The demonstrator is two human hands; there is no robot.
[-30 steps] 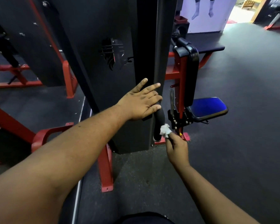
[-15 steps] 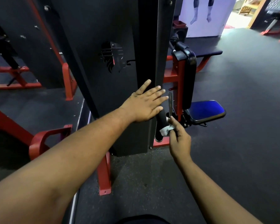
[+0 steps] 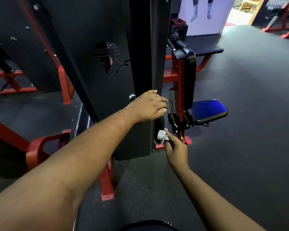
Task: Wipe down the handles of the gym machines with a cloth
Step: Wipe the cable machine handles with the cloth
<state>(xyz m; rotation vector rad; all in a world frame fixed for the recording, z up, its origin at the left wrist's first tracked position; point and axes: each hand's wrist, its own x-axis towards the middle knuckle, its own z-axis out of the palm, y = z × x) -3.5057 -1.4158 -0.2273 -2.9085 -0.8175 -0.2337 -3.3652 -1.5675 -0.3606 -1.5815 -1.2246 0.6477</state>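
We grip the handle top with our left hand; right hand pinches the cloth low on it, wiping underway, other machines likely left.

Single head-worn wide-angle view, forward and downward, close above the hands

Left hand fingers now curled over the handle top, cloth wiped lower

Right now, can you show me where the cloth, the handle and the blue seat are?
cloth (image 3: 162, 135), head view, on the crumpled white wad at the fingertips.
handle (image 3: 159, 125), head view, on the black grip between the two hands.
blue seat (image 3: 207, 109), head view, on the middle of the pad's top.
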